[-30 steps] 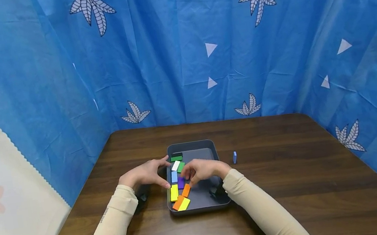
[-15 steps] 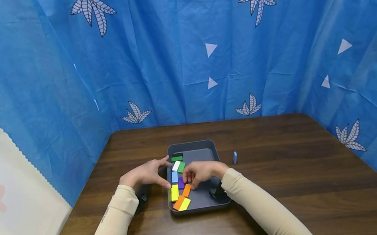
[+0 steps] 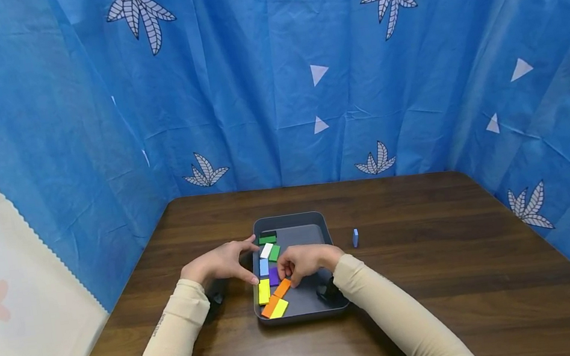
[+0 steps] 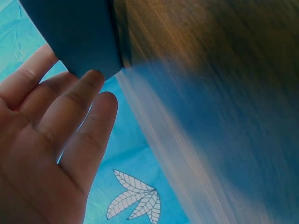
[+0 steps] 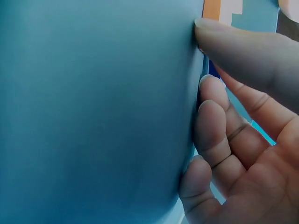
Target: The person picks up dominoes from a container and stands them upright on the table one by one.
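Observation:
A dark grey tray (image 3: 289,220) holds several small flat blocks along its left side. My left hand (image 3: 222,262) rests at the tray's left wall with thumb and fingers spread; in the left wrist view its fingertips touch the outer wall. Inside the tray, my right hand (image 3: 306,260) pinches the upper end of an orange block (image 3: 282,288) between thumb and fingers. In the right wrist view the thumb meets the orange block (image 5: 212,9), and the index fingertip is hidden. Around it lie a purple block (image 3: 274,275), a yellow block (image 3: 264,291) and another orange block (image 3: 270,308).
A second yellow block (image 3: 279,308) lies at the tray's near left corner. Light blue (image 3: 264,267), white (image 3: 266,250) and green blocks (image 3: 274,253) sit farther back. One blue block (image 3: 356,238) stands on the wooden table (image 3: 439,266), right of the tray. Blue curtains (image 3: 271,82) hang behind.
My right hand has shifted slightly nearer and to the right, and the orange block has turned, its upper end swinging right. The left hand stays in place.

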`<control>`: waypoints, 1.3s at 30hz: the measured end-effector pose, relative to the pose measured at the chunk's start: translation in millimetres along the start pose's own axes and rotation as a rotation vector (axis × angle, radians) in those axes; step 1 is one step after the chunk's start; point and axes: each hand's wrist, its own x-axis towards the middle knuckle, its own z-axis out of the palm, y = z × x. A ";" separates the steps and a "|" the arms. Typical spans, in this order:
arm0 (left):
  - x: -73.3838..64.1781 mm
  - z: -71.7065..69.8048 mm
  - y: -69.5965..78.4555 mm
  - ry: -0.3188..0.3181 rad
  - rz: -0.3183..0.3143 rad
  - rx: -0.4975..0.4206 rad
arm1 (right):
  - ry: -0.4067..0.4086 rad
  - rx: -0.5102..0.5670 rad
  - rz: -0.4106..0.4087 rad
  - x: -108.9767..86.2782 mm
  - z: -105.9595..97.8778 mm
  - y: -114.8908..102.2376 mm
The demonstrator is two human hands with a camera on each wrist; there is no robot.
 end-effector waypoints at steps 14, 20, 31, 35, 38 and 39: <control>0.3 0.3 2.2 -0.006 -0.007 0.005 | 0.036 0.047 -0.063 -10.2 -5.0 6.1; -0.1 0.7 4.3 -0.010 -0.024 -0.018 | 0.112 0.140 -0.095 -21.7 -9.8 5.2; 0.5 -0.1 5.4 -0.005 -0.047 -0.004 | 0.284 0.367 -0.183 -42.0 -23.0 10.4; 0.6 1.0 2.8 0.001 -0.049 -0.005 | 0.344 0.398 -0.199 -47.0 -27.3 12.6; 1.0 1.7 0.7 0.005 -0.048 -0.006 | 0.391 0.421 -0.213 -52.9 -31.4 11.4; 1.0 1.8 0.2 0.006 -0.048 -0.005 | 0.407 0.429 -0.221 -55.2 -33.0 11.2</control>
